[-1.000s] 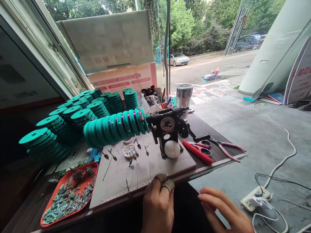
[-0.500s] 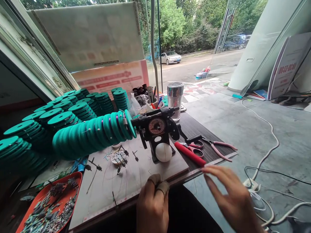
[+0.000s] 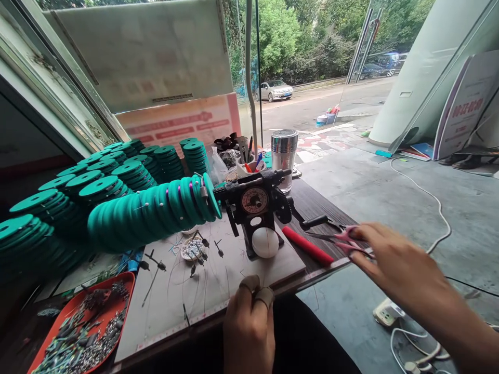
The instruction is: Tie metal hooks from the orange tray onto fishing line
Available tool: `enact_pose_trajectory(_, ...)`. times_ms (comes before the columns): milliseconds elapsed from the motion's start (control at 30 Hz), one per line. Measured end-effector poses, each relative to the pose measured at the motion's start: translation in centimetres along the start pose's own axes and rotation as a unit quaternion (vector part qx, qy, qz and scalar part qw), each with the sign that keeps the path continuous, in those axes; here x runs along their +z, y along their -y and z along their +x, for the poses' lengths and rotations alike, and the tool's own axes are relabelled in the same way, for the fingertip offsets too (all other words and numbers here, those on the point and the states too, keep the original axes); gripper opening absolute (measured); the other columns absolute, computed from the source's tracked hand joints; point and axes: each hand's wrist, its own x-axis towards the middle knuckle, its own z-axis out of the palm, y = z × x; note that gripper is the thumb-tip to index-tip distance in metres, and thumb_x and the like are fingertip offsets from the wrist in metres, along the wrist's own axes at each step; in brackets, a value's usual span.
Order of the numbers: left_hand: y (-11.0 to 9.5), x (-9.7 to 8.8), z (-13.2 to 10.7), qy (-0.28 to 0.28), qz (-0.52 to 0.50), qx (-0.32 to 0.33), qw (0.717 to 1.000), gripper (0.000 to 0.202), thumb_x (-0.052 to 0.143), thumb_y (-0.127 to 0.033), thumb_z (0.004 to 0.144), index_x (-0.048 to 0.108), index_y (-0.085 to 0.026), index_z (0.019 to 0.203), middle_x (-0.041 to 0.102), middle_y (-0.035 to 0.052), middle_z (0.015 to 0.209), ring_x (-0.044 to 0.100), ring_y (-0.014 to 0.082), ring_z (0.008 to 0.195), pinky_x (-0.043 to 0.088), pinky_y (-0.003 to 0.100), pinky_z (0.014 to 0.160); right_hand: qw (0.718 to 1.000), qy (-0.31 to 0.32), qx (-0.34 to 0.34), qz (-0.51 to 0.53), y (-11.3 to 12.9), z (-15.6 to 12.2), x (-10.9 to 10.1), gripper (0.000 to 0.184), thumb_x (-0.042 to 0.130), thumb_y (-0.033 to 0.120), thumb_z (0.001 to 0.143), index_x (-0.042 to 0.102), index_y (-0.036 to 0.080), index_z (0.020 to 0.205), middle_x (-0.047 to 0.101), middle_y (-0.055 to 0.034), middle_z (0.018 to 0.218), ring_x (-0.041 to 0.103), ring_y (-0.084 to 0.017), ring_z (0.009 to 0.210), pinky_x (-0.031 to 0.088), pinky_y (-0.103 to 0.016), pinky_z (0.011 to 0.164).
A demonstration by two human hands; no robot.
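1 scissors, right of winder: lying loose 0.5 s ago, now held by right hand, fingers part-closed on handles; cutting edge thus at hand. 1 left hand, near side of winder: fingertips pinched, contents cannot be told.

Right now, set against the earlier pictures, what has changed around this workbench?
The right hand has moved forward to the table edge and taken hold of the pink-handled scissors, which have shifted right, away from the red tube. The left hand stays closed by the near edge of the board; the black winder, its green spools and the red tube stayed put.
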Motion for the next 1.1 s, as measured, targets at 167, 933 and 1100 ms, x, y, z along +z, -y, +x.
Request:
enact_pose_trajectory(167, -0.7, 0.0, 0.3, 0.02, 0.016, 0.003, 1.0, 0.026, 0.044, -0.005, 0.078, 0.069, -0.011, 0.074, 0.064, 0.0146, 0.081, 0.066, 0.0238, 0.068, 0.058, 0.036, 0.059, 0.931, 0.008, 0.055, 0.362, 2.8, -7.5, 0.7, 0.025, 0.044, 0.037, 0.085, 0.048, 0.028, 0.107, 0.062, -0.0031, 0.091, 0.061, -0.018, 0.063, 0.049, -0.029, 0.058)
enact_pose_trajectory(933, 1.2, -0.4, -0.7, 0.092, 0.003, 0.036, 0.995, 0.02, 0.046, -0.007, 0.081, 0.062, -0.014, 0.091, 0.056, 0.0129, 0.094, 0.066, 0.0231, 0.085, 0.058, 0.031, 0.07, 0.957, -0.188, -0.182, 0.127, 12.0, -9.4, 6.9, 0.026, 0.031, 0.002, 0.081, 0.052, 0.017, 0.073, 0.065, -0.0196, 0.105, 0.046, -0.01, 0.034, 0.033, -0.024, 0.04)
enact_pose_trajectory(1100, 0.9, -0.6, -0.4, 0.061, 0.0, 0.03, 0.998, 0.02, 0.043, -0.007, 0.081, 0.061, -0.014, 0.085, 0.057, 0.012, 0.089, 0.067, 0.0235, 0.08, 0.058, 0.031, 0.066, 0.961, -0.156, -0.2, 0.106, 11.5, -9.4, 6.7, 0.027, 0.032, 0.005, 0.081, 0.053, 0.018, 0.071, 0.063, -0.0169, 0.112, 0.047, -0.01, 0.038, 0.034, -0.024, 0.043)
